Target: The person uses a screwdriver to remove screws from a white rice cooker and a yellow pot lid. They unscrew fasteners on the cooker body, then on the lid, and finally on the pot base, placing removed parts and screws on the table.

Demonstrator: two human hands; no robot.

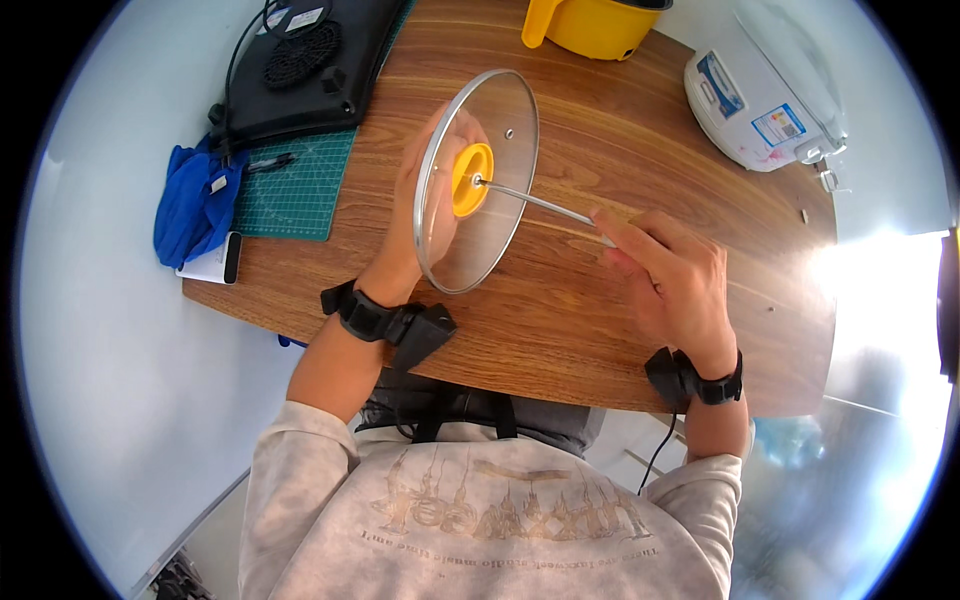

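Observation:
A round glass pot lid [475, 245] with a metal rim stands on edge above the table, its inner side turned to the right. My left hand [428, 175] is behind it, seen partly through the glass, closed about the yellow knob [466, 190] on the outer side. In my right hand [675, 280] is a screwdriver [545, 204], its handle mostly hidden by my closed fingers. The shaft runs leftward, and its tip meets the screw [479, 181] at the lid's centre.
On the wooden table [580, 330], a black induction cooker [320, 75] lies at the back left over a green cutting mat [300, 200]. A blue cloth [195, 205] is beside it. A yellow pot [600, 25] and white rice cooker [745, 100] stand at the back.

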